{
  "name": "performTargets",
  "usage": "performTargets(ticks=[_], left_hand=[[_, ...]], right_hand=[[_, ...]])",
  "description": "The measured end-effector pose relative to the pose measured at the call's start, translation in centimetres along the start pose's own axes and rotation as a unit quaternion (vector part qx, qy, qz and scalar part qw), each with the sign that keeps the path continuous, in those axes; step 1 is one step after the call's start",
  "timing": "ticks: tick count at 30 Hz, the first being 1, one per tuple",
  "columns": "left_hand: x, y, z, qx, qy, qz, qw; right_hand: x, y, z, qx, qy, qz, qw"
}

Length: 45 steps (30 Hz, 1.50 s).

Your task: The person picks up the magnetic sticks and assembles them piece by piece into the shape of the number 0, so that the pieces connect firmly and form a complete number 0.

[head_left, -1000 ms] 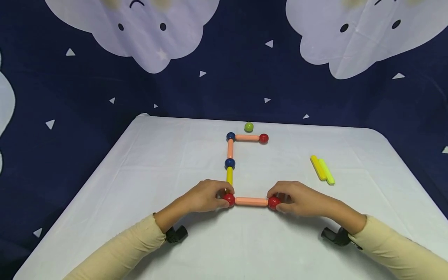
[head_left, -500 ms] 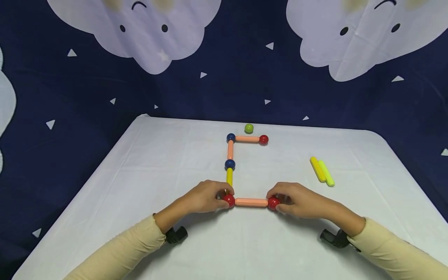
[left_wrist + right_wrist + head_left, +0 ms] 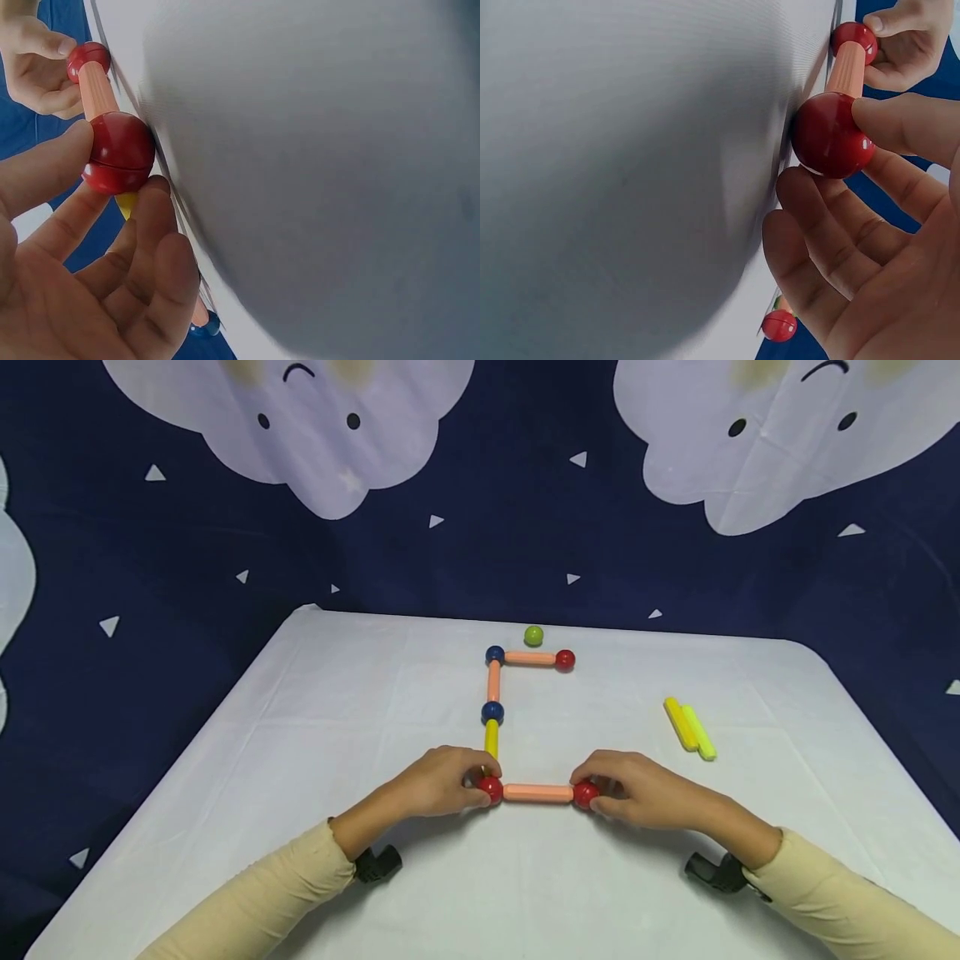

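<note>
My left hand [image 3: 442, 782] grips a red ball [image 3: 120, 153] between thumb and fingers, at the near left corner of a figure of sticks and balls. Another red ball [image 3: 831, 135] is pinched by my right hand [image 3: 637, 789]. A salmon stick [image 3: 537, 793] joins these two balls. From the left ball a yellow stick [image 3: 491, 739], partly covered by my left fingers, runs back to a blue ball [image 3: 492, 712]. Beyond it, a salmon stick [image 3: 493, 682] reaches a second blue ball [image 3: 495, 656]. There a salmon stick [image 3: 529, 657] extends right to a red ball [image 3: 566, 660].
A loose green ball [image 3: 533, 636] lies near the back edge of the white-covered table [image 3: 360, 677]. Two yellow sticks [image 3: 690, 728] lie side by side at the right. Behind the table hangs a dark blue cloth [image 3: 510, 552] with clouds.
Both hands keep their hold on the two near red balls. The right hand and its ball have shifted very slightly left; the whole head view has tilted a touch.
</note>
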<state>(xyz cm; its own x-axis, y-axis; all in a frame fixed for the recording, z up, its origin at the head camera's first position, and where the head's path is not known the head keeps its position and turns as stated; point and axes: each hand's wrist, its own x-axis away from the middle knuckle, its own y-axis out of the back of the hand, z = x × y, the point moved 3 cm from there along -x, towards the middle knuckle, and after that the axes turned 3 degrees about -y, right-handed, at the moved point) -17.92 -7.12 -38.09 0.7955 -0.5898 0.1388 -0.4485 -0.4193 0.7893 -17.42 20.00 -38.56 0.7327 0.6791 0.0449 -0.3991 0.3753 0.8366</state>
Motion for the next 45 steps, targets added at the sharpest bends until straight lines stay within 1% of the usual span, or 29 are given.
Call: performTargets(ticks=[4,6,8,10,13,16,18,20,23,27,30,32,34,36,40,45], left_hand=[[0.0,0.1,0.1,-0.001,0.005,0.001,1.0],[0.0,0.1,0.3,-0.002,0.014,-0.003,0.9999],[0.0,0.4,0.5,-0.005,0.025,-0.013,0.9996],[-0.3,0.8,0.7,-0.012,0.036,-0.03,0.9988],[-0.9,1.6,1.1,-0.018,0.057,-0.057,0.9966],[-1.9,2.4,1.5,-0.024,0.072,-0.078,0.994],[-2.6,2.8,1.9,-0.03,0.075,-0.089,0.9928],[-3.4,3.2,2.1,-0.035,0.072,-0.095,0.9923],[-4.4,3.5,2.5,-0.04,0.07,-0.1,0.9917],[-5.6,3.7,2.7,-0.038,0.087,-0.097,0.9908],[-6.5,3.7,2.7,-0.037,0.091,-0.09,0.991],[-7.0,3.6,2.6,-0.043,0.085,-0.085,0.9918],[-7.5,3.5,2.5,-0.052,0.078,-0.081,0.9923],[-7.8,3.5,2.5,-0.059,0.076,-0.079,0.9922],[-8.2,3.8,2.4,-0.061,0.091,-0.072,0.9913],[-8.6,4.0,2.3,-0.059,0.101,-0.057,0.9916]], right_hand=[[-0.1,0.0,0.0,0.003,0.005,-0.003,1.0],[-0.1,0.1,0.0,0.002,0.005,-0.003,1.0],[-0.1,0.4,-0.1,0.0,0.005,-0.008,1.0],[0.0,0.9,-0.4,-0.001,0.005,-0.021,0.9998],[0.1,2.3,-1.0,0.004,0.001,-0.056,0.9984],[0.2,3.9,-2.0,0.023,-0.009,-0.097,0.995],[0.2,5.1,-2.8,0.046,-0.028,-0.113,0.9921],[0.1,6.3,-3.7,0.074,-0.06,-0.119,0.9883],[-0.1,8.1,-5.2,0.117,-0.116,-0.113,0.9799],[-0.4,9.6,-7.7,0.142,-0.172,-0.102,0.9695],[-0.3,9.8,-9.5,0.143,-0.228,-0.078,0.9599],[-0.2,9.7,-10.4,0.139,-0.266,-0.057,0.9522],[-0.1,9.4,-10.8,0.135,-0.291,-0.044,0.9463],[-0.1,9.3,-11.0,0.128,-0.299,-0.04,0.9448],[-0.3,9.1,-10.8,0.117,-0.295,-0.05,0.9471],[-0.6,8.7,-10.5,0.101,-0.297,-0.047,0.9485]])
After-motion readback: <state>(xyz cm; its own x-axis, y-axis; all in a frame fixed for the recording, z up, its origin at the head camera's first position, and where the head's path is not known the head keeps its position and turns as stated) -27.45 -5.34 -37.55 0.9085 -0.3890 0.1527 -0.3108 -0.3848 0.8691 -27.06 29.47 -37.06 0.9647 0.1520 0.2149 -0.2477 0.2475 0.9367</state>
